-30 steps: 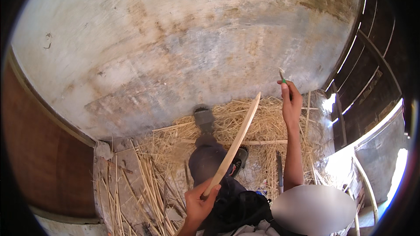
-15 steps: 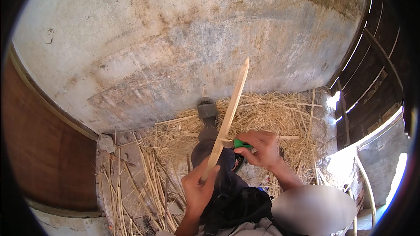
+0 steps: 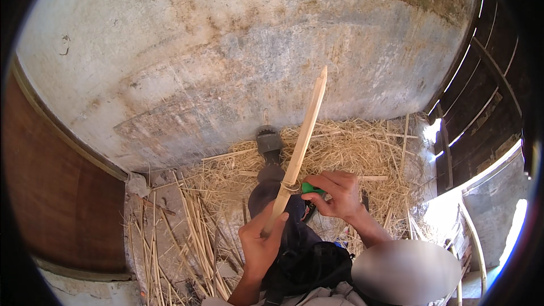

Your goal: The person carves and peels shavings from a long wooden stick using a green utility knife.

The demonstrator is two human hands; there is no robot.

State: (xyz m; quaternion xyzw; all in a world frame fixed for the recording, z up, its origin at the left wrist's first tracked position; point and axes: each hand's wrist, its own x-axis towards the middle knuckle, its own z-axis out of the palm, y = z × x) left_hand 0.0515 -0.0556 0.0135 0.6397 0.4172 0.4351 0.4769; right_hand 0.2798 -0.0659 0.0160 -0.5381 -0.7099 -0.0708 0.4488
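A long pale strip of split bamboo or wood slants up and to the right, its far end cut to a point. My left hand is closed round its lower end. Wrapped round the green handle of a knife, my right hand holds it against the strip's right side, just above the left hand. The blade is mostly hidden at the wood. A thin curled shaving stands up from the strip where the blade meets it.
Loose shavings cover the floor ahead, up to a stained wall. Long thin strips lie to the left, near a brown panel. My dark-clad leg and shoe stretch forward beneath the strip. Dark slatted boards stand at the right.
The strip and my left hand have shifted slightly right, and the strip's tip is a little higher. My right hand with the knife stays close to the same spot; the shaving curl looks larger.
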